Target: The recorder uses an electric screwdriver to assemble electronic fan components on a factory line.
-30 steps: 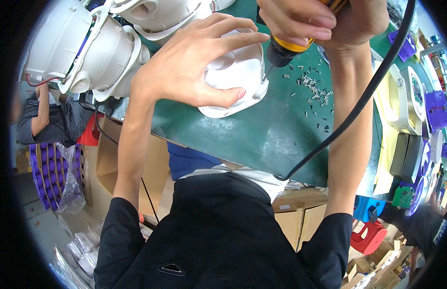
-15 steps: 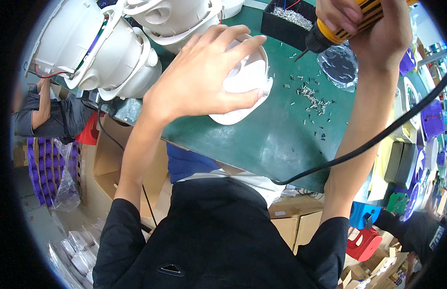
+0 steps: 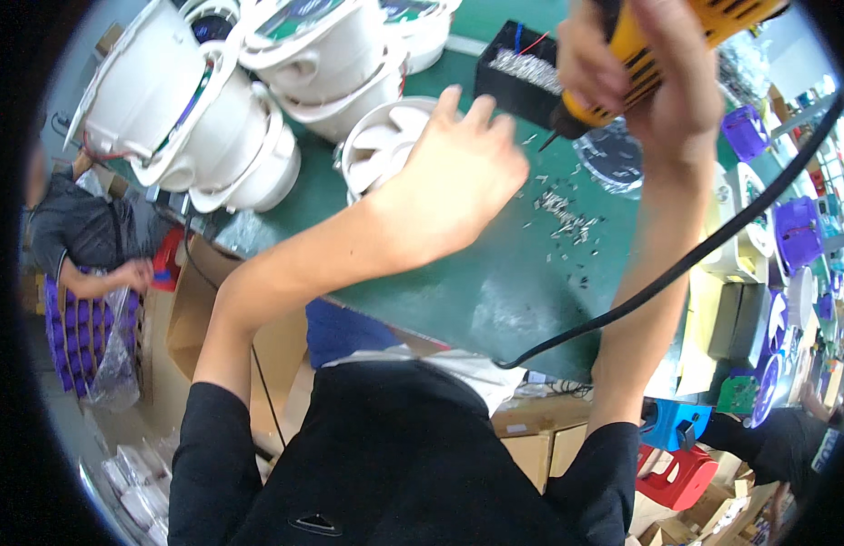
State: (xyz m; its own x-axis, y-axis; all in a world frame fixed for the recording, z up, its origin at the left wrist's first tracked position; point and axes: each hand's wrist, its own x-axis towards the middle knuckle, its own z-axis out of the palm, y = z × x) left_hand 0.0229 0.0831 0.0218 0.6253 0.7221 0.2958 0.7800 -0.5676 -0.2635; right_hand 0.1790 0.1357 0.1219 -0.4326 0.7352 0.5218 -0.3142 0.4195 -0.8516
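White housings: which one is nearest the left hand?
The white housing with curved vanes showing, partly hidden behind the left hand; the others sit farther away.

Stacked housings (image 3: 326, 64) are standing on the left of the worktable (image 3: 458, 291); right of the nearest stack (image 3: 229, 127), a fan housing (image 3: 369, 156) is sitting partly behind the left hand (image 3: 467, 182). Farther right, loose screws (image 3: 567, 218) are lying before a bagged disc (image 3: 613, 162) and a bin (image 3: 511, 98) of small parts (image 3: 528, 71).

drill (image 3: 642, 68): yellow-black plastic | fan housing (image 3: 376, 150): smooth white plastic, soft sheen | loose screws (image 3: 566, 218): metal, bright and dark | tabletop (image 3: 504, 314): smooth green, glossy patches | shirt (image 3: 385, 455): matt black cloth | carton (image 3: 531, 455): matt cardboard
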